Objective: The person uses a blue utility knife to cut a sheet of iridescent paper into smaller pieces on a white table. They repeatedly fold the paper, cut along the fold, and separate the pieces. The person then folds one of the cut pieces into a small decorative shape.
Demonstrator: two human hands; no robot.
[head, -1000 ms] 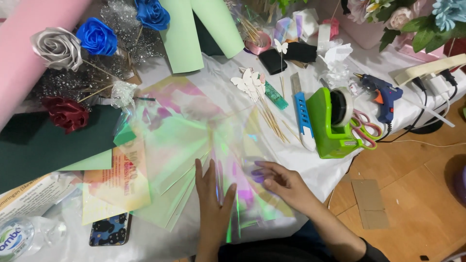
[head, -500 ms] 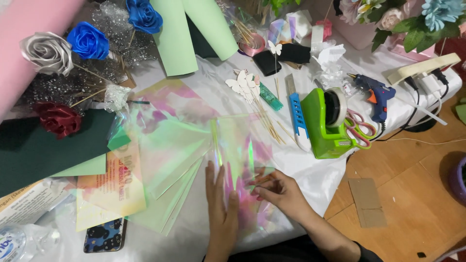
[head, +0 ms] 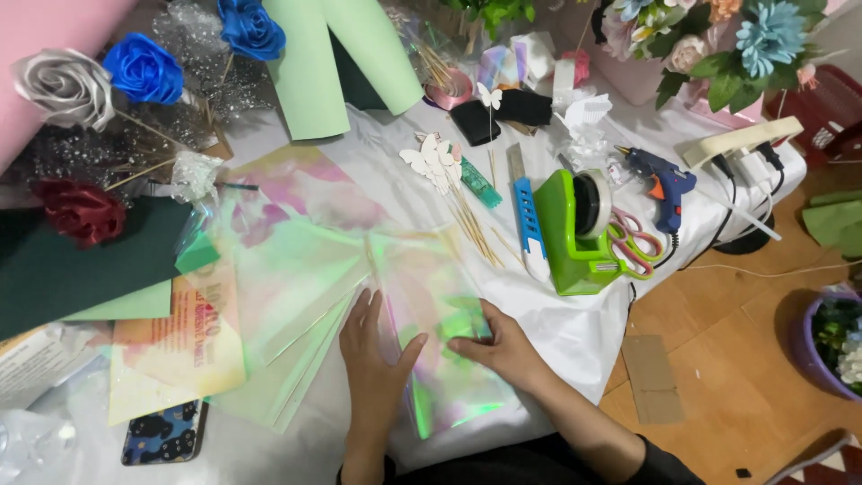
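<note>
A folded sheet of iridescent cellophane (head: 431, 296) lies on the white-covered table (head: 575, 337) in front of me. My left hand (head: 373, 359) rests flat on its left part, fingers spread. My right hand (head: 498, 346) presses on its right part, fingertips pinched on the film. More iridescent sheets (head: 287, 260) fan out to the left under it.
A green tape dispenser (head: 575, 229), pink scissors (head: 633, 247), a blue glue gun (head: 660, 184), a blue box cutter (head: 528, 224) and wooden skewers (head: 471, 220) lie at the right. Ribbon roses (head: 135, 67), dark green paper (head: 63, 269) and a phone (head: 162, 433) are at the left.
Both hands have slid a little along the cellophane, and the sheet now lies flatter. The view has shifted slightly.
</note>
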